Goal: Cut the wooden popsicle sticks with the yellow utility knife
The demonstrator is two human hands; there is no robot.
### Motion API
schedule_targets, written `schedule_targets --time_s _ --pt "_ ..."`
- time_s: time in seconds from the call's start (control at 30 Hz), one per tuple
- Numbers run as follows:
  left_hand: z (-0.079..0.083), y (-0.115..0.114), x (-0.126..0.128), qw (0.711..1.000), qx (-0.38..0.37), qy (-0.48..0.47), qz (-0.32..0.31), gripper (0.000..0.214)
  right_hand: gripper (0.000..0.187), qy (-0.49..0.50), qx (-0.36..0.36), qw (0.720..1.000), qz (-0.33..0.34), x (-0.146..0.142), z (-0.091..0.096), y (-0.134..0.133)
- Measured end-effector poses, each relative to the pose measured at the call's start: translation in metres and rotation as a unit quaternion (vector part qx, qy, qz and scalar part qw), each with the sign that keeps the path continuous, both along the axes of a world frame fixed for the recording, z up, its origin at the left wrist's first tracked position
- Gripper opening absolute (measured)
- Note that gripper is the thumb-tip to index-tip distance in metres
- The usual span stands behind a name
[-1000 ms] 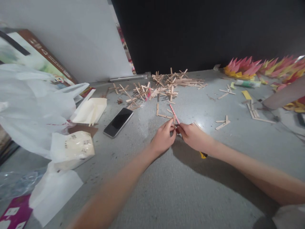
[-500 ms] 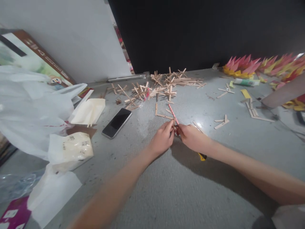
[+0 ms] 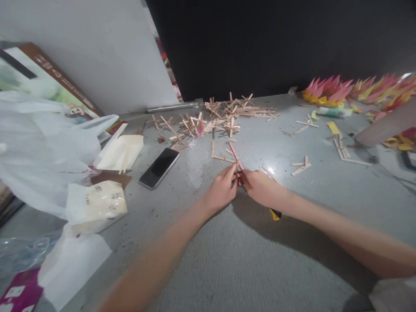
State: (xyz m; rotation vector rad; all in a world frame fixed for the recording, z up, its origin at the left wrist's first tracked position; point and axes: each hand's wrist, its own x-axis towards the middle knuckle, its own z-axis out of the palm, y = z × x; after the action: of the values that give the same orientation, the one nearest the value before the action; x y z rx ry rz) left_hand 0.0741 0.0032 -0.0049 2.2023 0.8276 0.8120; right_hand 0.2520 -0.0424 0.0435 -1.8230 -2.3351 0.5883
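Both of my hands meet over the middle of the grey table. My right hand (image 3: 264, 186) is closed around the near end of a thin pink-and-white striped stick (image 3: 232, 149), which slants away to the upper left. My left hand (image 3: 222, 187) is pinched beside it, fingertips touching or almost touching the right ones; a small brownish piece shows there, too hidden to name. Just beyond the fingers lie flat wooden craft sticks (image 3: 224, 159), two of them forming a corner. A yellow-and-black object (image 3: 275, 214) sticks out from under my right wrist.
A heap of craft sticks (image 3: 227, 117), some joined into crosses, lies at the back. To the left are a phone (image 3: 160, 168), a tissue pack (image 3: 100, 201) and a white plastic bag (image 3: 42, 147). More sticks (image 3: 301, 165) and pink-yellow paper shapes (image 3: 328, 92) are at right.
Almost nothing differs. Both hands stay together around the striped stick, with only a slight shift of the fingers and of the view.
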Motion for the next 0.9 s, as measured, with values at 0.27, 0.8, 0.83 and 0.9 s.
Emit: schedule_targets --time_s 0.27,0.8,0.83,0.9 --pt "0.014 -0.002 -0.002 0.996 -0.085 -0.019 0.031 0.045 0.021 0.076 -0.012 0.997 -0.009 0.004 0.003 0.007" --pt "0.009 0.005 0.001 0.980 -0.168 -0.084 0.060 0.030 0.036 0.374 -0.083 0.916 -0.114 0.000 -0.002 0.008" --pt "0.010 0.005 0.001 0.982 -0.164 -0.075 0.058 0.033 0.036 0.381 -0.083 0.914 -0.114 0.000 -0.002 0.007" --pt "0.010 0.004 0.001 0.985 -0.149 -0.058 0.064 0.038 0.034 0.397 -0.092 0.906 -0.114 -0.001 -0.002 0.006"
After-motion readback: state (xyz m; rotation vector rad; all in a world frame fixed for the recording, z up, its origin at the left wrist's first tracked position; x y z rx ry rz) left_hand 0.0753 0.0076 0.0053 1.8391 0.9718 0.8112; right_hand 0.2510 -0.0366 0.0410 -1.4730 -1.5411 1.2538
